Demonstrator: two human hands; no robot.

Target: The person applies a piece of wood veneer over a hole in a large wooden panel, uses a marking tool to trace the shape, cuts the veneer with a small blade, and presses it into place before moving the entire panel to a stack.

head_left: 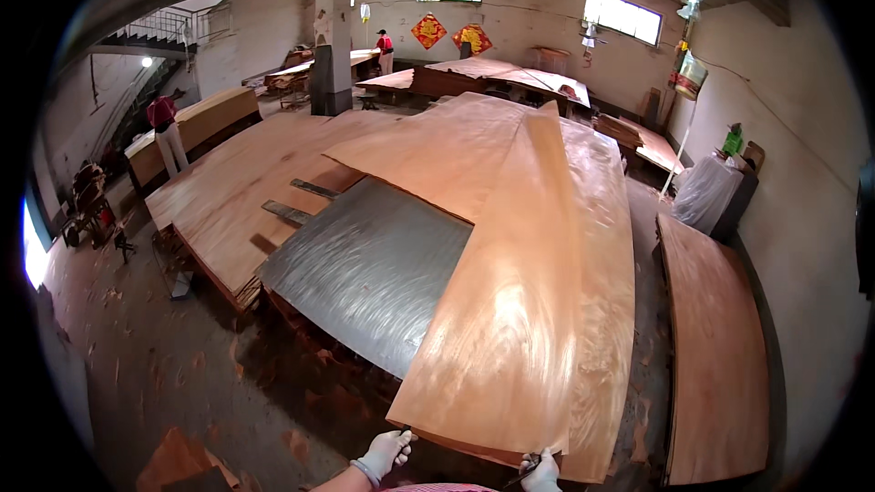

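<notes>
A long, thin sheet of wood veneer (488, 328) lies lengthwise in front of me, its near edge at my hands. My left hand (387, 453), in a pale glove, is closed on the sheet's near left corner; a small dark bit shows at its fingertips. Gloved too, my right hand (541, 472) pinches the near right corner, and a thin dark object I cannot name sticks out beside it. Under the sheet is a wide stack of veneer (602, 328). Left of the sheet, a smooth grey board (369, 264) lies partly covered by it.
A large veneer pile (246, 173) stands to the left, with two dark strips (287, 211) beside the grey board. More sheets (715, 346) lean low at the right wall. Scraps litter the floor (182, 355). Two people (164, 132) work farther off, near a pillar (331, 36).
</notes>
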